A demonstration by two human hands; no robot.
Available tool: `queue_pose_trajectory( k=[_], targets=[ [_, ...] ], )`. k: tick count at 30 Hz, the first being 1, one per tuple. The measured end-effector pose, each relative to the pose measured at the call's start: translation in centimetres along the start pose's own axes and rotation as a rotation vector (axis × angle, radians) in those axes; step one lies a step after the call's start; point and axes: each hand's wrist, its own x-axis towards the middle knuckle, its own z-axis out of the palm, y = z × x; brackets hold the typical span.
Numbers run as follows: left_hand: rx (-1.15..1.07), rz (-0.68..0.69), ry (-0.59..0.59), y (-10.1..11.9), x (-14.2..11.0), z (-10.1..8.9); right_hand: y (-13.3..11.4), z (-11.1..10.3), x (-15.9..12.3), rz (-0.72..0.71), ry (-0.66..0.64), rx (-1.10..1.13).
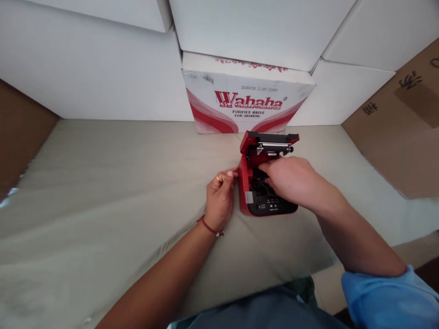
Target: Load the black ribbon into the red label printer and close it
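A red, boxy device [243,188] sits on pale cloth [120,201], its black front panel [272,206] with white markings nearest. The left hand [220,196], fingers curled together, touches its left side; the right hand [290,177] reaches inside among dark parts. Whether either pinches anything, I cannot tell. Farther back rises the open lid [270,137], then a Wahaha water carton [248,103].

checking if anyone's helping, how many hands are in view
2: left hand at the left side of the red machine, right hand partly inside it; no others show.
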Motion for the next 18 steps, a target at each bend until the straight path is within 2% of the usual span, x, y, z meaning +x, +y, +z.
queue_pose_trajectory(
  k=[4,13,16,18],
  targets=[
    [-0.134,-0.014,-0.008,0.5,0.5,-0.3,-0.4,0.1,1.4,-0.009,-0.030,-0.089],
    [-0.077,-0.021,0.019,0.3,1.0,0.0,-1.2,0.8,2.6,0.013,-0.016,-0.078],
    [-0.073,0.001,0.025,0.2,1.1,0.2,-0.5,0.7,1.9,0.017,0.006,-0.022],
    [-0.074,0.009,0.027,0.1,1.1,0.3,0.8,0.2,0.1,-0.012,0.062,0.085]
  ],
)
